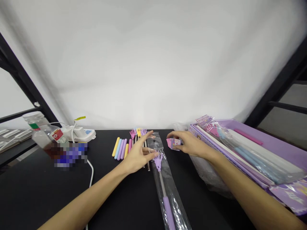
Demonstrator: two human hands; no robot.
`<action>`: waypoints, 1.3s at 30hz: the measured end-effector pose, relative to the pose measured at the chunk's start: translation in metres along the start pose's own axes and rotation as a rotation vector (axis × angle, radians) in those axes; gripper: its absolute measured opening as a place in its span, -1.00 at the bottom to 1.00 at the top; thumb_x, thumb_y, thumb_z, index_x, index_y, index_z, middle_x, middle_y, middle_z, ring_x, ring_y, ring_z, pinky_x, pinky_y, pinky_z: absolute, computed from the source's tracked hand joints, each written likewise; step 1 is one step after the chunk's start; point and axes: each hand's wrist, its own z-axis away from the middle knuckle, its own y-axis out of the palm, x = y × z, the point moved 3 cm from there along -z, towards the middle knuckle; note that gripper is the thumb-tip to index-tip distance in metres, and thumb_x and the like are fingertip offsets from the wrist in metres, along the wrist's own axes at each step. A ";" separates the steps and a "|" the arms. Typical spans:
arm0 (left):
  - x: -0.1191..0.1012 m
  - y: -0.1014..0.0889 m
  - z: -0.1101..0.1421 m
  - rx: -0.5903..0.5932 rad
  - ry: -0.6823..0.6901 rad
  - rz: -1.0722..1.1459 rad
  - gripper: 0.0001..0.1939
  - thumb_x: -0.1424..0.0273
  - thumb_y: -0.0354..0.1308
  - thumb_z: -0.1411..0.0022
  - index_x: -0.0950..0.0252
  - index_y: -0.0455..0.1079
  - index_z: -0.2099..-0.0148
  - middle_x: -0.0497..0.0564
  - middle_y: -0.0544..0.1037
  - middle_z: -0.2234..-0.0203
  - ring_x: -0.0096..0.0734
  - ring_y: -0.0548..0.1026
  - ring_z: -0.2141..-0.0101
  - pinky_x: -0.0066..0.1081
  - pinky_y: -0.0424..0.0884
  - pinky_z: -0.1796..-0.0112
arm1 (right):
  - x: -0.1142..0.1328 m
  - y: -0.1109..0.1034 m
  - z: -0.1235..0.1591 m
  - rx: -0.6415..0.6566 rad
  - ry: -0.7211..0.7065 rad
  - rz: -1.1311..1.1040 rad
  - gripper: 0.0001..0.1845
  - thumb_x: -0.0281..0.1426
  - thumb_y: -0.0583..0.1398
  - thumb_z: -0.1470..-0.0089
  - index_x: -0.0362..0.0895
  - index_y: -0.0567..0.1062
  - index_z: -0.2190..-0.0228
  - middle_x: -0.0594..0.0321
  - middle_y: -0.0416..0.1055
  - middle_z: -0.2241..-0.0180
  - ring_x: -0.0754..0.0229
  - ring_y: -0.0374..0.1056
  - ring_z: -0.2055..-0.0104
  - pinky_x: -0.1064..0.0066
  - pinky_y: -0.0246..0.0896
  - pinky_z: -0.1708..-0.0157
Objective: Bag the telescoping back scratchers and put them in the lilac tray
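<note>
A purple hand-shaped back scratcher [162, 182] with a metal rod lies inside a long clear plastic bag [176, 198] on the black table. My left hand [137, 156] is at the bag's top end, index finger stretched along the header flap, thumb and another finger closed at the bag's edge by the scratcher's claw. To the right, my right hand [192, 143] has thumb and fingers around a small stack of printed pink and purple cards [174, 143] at the table. Beyond my left hand are several loose back scratchers [138, 132] with pink, yellow and purple claws, partly hidden.
Coloured handles [121, 149] lie in a row left of my left hand. A purple box [227, 124] holding bagged scratchers stands at right, with crumpled plastic beside it. At left are a bottle [48, 134], a power strip [83, 132] and a white cable [91, 172].
</note>
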 end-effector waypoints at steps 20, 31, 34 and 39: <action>0.005 0.004 0.000 0.092 0.065 0.082 -0.15 0.40 0.33 -0.16 -0.04 0.03 -0.38 0.14 0.26 -0.24 -0.46 0.55 0.28 -0.28 0.54 0.18 | 0.073 -0.012 -0.002 -0.389 -0.159 -0.193 -0.88 -0.46 0.17 -0.19 -0.05 0.48 0.22 0.26 0.57 0.29 0.15 0.51 0.19 0.32 0.35 0.18; -0.001 0.005 0.003 0.103 0.038 0.073 -0.15 0.40 0.36 -0.13 -0.09 0.07 -0.37 0.13 0.07 -0.35 -0.42 0.56 0.24 -0.30 0.55 0.21 | 0.065 -0.015 -0.006 -0.250 -0.116 -0.305 -0.86 -0.35 0.23 -0.15 -0.08 0.62 0.31 0.22 0.60 0.29 0.12 0.48 0.24 0.30 0.36 0.23; 0.000 0.006 0.002 0.110 0.038 0.082 -0.13 0.39 0.36 -0.13 -0.11 0.03 -0.38 0.14 0.06 -0.36 -0.40 0.57 0.22 -0.31 0.55 0.22 | 0.063 -0.014 -0.008 -0.291 -0.120 -0.279 -0.85 -0.33 0.24 -0.14 -0.08 0.63 0.30 0.17 0.58 0.25 0.11 0.47 0.23 0.28 0.36 0.23; 0.002 0.005 0.003 0.096 0.012 0.070 -0.06 0.37 0.39 -0.11 -0.13 -0.03 -0.40 0.20 -0.03 -0.38 -0.43 0.57 0.24 -0.15 0.53 0.08 | 0.057 -0.009 -0.010 -0.281 -0.036 -0.352 -0.81 -0.30 0.27 -0.09 -0.09 0.61 0.24 0.13 0.55 0.20 0.11 0.48 0.23 0.29 0.40 0.26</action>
